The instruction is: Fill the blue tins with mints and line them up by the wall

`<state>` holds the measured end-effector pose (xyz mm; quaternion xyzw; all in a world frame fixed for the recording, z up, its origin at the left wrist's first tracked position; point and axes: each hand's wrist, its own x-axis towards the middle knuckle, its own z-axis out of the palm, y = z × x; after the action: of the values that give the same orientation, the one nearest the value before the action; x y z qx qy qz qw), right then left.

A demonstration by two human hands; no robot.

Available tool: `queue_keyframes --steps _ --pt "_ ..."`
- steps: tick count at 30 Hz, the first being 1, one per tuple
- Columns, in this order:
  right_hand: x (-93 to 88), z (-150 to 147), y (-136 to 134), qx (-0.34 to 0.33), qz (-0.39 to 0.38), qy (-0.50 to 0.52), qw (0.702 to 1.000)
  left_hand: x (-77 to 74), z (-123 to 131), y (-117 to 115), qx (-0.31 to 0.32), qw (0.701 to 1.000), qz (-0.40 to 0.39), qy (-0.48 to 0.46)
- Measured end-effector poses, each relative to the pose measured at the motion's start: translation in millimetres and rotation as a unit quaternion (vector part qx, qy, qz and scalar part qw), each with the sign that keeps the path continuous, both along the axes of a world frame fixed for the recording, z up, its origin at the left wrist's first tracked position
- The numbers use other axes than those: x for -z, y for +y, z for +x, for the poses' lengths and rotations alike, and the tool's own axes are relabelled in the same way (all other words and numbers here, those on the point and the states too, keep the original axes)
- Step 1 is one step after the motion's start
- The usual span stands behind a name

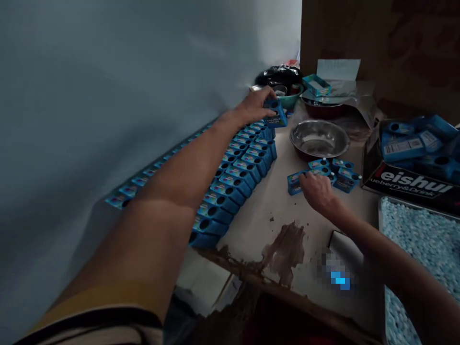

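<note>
My left hand [257,106] reaches far along the wall and grips a small blue box [276,113] at the far end of long rows of the same blue boxes [233,177]. My right hand [316,189] rests with curled fingers on a loose cluster of several blue boxes [332,172] in the middle of the table, touching the nearest one [294,183]. Whether it grips that box is unclear.
A steel bowl [319,138] sits behind the cluster. A tray of pale blue pellets [420,239] lies at the right. A cardboard carton [413,184] holds more blue boxes. Bowls, a black bag [278,74] and an open packet stand at the back. The table's worn front edge [280,268] is near me.
</note>
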<state>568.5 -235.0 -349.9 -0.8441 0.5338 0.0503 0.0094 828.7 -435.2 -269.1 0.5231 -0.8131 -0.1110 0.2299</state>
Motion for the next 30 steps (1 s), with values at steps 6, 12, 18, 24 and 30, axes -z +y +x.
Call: queue_keyframes --steps 6,12,18,24,30 --pt "12.9 5 -8 0.009 -0.009 0.032 0.999 51.5 7 -48 0.010 1.000 0.017 -0.015" --pt "22.3 -4 -12 0.023 -0.008 0.021 0.999 81.5 2 -52 0.063 0.998 0.007 -0.014" --pt "5.0 0 -9 0.057 0.041 0.012 0.997 101.1 0 -40 0.056 0.994 0.047 -0.082" --pt "-2.6 -54 46 0.076 0.012 -0.031 0.997 129.1 -29 -7 -0.057 0.984 0.035 -0.163" --pt "27.3 -138 154 0.063 -0.067 -0.129 0.987 157.3 -46 40 -0.101 0.967 -0.007 -0.233"
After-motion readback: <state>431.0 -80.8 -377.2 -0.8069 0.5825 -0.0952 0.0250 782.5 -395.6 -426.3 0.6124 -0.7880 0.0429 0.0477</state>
